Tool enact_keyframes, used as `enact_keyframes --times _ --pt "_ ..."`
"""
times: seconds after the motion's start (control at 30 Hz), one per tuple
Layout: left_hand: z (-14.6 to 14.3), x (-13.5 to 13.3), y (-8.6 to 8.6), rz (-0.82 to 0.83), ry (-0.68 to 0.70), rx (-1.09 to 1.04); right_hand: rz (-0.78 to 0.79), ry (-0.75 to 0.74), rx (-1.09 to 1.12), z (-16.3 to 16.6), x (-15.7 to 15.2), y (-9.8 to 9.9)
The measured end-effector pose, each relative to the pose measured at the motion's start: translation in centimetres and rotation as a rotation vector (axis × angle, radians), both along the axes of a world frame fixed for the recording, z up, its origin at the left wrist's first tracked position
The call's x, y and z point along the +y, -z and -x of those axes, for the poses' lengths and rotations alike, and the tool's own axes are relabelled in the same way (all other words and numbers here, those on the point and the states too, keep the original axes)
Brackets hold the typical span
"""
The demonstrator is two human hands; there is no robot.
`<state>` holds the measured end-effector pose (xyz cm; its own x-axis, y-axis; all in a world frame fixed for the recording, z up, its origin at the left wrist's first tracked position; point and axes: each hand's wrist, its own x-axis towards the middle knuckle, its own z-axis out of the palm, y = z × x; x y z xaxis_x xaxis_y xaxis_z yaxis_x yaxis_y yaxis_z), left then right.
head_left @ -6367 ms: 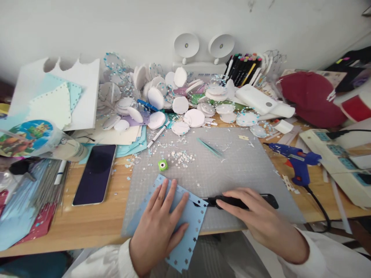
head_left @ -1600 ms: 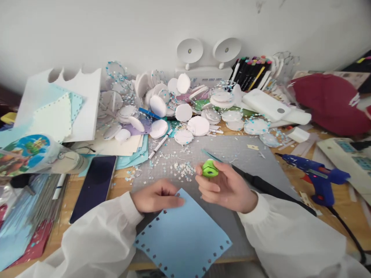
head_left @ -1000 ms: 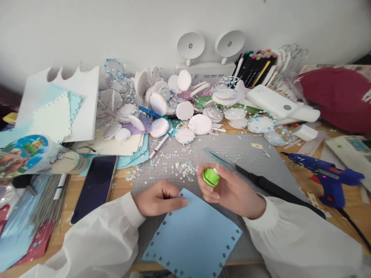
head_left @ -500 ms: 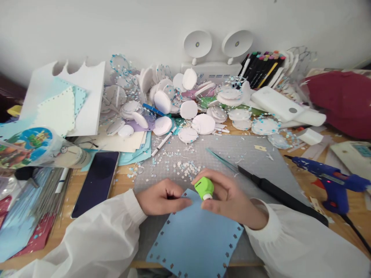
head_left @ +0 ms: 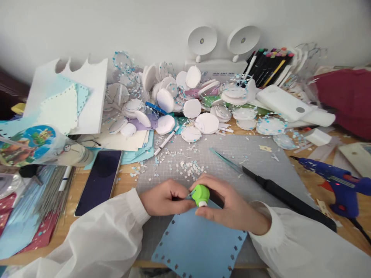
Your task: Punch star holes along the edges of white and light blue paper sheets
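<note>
A light blue paper sheet (head_left: 199,241) with punched star holes along its edges lies on the grey cutting mat (head_left: 261,170) near the front. My right hand (head_left: 228,204) is closed around a small green hole punch (head_left: 200,195), set at the sheet's top corner. My left hand (head_left: 165,197) is closed, pinching the paper's edge right beside the punch. Both wrists wear white sleeves.
A black craft knife (head_left: 286,197) and teal tweezers (head_left: 226,160) lie on the mat to the right. A blue glue gun (head_left: 333,179) sits far right, a phone (head_left: 100,181) at left. White discs (head_left: 205,122), paper scraps and markers (head_left: 266,65) crowd the back.
My right hand picked up the green punch, lowered it and brought it left onto the top corner of the blue sheet, meeting my left hand. The knife now lies on the mat.
</note>
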<state>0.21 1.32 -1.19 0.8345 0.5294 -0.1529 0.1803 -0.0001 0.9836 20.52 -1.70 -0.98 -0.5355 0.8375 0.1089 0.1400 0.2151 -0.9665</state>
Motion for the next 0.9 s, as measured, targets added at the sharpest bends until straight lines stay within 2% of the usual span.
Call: enact_keyframes --times 0.23,0.5,0.73,0.9 --pt "0.0 0.1 0.1 0.014 -0.021 -0.020 0.119 -0.011 -0.018 -0.2 0.2 -0.1" --pt "0.2 -0.2 0.3 -0.384 -0.092 -0.065 0.140 0.007 -0.027 -0.4 0.2 0.1" --pt "0.3 -0.3 0.9 -0.505 -0.111 -0.004 0.234 0.060 0.013 -0.1 0.2 0.2" --pt "0.3 -0.5 1.0 -0.593 -0.130 0.036 0.221 0.057 0.007 0.0 0.4 0.2"
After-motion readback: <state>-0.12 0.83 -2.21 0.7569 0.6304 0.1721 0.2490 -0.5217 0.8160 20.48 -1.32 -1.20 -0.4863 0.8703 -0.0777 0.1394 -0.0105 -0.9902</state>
